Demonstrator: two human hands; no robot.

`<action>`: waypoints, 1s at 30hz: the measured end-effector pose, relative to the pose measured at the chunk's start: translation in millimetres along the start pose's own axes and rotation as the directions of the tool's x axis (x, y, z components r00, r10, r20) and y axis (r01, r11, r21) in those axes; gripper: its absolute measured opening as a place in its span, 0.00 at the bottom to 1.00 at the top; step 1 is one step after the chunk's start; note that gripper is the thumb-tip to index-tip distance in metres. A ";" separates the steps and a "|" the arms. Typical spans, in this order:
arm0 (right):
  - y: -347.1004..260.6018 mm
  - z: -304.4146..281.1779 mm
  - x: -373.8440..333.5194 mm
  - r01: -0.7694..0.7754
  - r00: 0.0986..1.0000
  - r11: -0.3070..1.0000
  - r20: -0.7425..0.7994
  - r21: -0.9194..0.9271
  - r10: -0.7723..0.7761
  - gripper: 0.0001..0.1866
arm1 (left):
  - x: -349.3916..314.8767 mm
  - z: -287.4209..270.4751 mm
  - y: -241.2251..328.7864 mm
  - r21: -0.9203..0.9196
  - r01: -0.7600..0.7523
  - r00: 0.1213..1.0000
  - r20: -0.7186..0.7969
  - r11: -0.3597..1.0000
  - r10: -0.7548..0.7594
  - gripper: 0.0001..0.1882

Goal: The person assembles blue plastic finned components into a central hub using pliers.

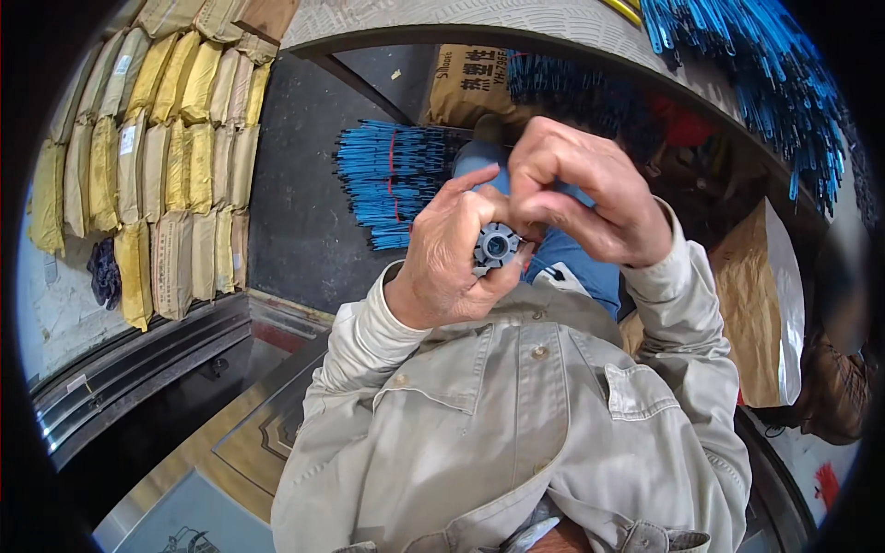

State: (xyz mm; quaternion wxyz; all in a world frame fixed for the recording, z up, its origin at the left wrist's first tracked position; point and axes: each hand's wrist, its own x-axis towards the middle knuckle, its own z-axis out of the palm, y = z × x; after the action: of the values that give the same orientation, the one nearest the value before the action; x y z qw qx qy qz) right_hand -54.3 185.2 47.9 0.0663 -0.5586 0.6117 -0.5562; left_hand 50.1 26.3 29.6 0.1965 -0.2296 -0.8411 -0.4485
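My left hand (454, 253) is closed around a grey round notched part (497, 245), which has a hole in its middle and dark slots around its rim. The rest of that part is hidden in the palm. Just to the right and beyond, my right hand (590, 189) has its thumb and fingers pinched together beside the left fingers. Whatever lies in that pinch is too small or hidden to make out. Past my left hand, bundles of thin blue strips with black tips (376, 175) lie on the dark floor, tied with red bands.
Yellow and tan sacks (166, 175) are stacked at the left. A table (387, 37) with a metal frame runs across the far side, bearing a heap of blue strips (765, 83). Beneath it sits a brown printed sack (461, 88). A large brown paper bag (751, 304) stands at my right.
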 end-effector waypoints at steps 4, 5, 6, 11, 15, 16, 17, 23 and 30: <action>32.4 3.9 5.3 -0.136 0.991 0.972 0.008 0.191 0.137 0.07 | -8.9 -1.9 -9.8 -0.193 0.201 0.978 -0.014 0.961 -0.207 0.13; 40.1 -0.7 9.7 -0.189 0.977 0.963 -0.067 0.191 0.204 0.07 | -8.8 -5.4 -9.4 -0.225 0.202 0.979 0.018 0.953 -0.203 0.13; 48.9 -6.5 13.8 -0.236 0.953 0.952 -0.142 0.197 0.266 0.08 | -8.0 -5.4 -12.7 -0.237 0.163 0.986 0.008 0.958 -0.165 0.13; 136.3 -89.7 35.0 -0.501 0.847 0.390 -0.530 -0.773 0.038 0.14 | -11.3 -5.0 -20.6 -0.373 0.199 0.964 -0.089 0.906 -0.249 0.14; 174.3 -119.8 46.2 -0.531 0.843 0.160 -0.500 -0.832 0.199 0.15 | -5.5 -2.3 -27.6 -0.342 0.231 0.954 -0.102 0.911 -0.280 0.13; 178.4 -121.3 50.1 -0.510 0.854 0.104 -0.488 -0.854 0.179 0.16 | -5.7 -1.5 -27.7 -0.330 0.248 0.949 -0.104 0.911 -0.296 0.13; 182.1 -119.4 51.6 -0.487 0.865 0.053 -0.473 -0.872 0.167 0.17 | -5.5 -1.2 -26.1 -0.325 0.264 0.943 -0.112 0.908 -0.314 0.13; 157.4 -109.8 39.7 -0.530 0.846 0.198 -0.530 -0.825 0.057 0.14 | -5.5 -3.6 -25.3 -0.269 0.301 0.924 -0.156 0.915 -0.350 0.13; -4.9 -18.5 -27.0 -0.340 0.940 0.844 -0.114 -0.414 0.322 0.08 | -11.6 2.1 -20.2 -0.220 0.222 0.926 -0.258 0.950 -0.276 0.14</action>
State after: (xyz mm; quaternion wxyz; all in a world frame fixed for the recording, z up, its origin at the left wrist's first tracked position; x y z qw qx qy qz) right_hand -54.4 218.1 43.9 0.0247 -0.4343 0.8068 -0.3997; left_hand 47.9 15.7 8.8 0.2345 -0.0707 -0.7804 -0.5753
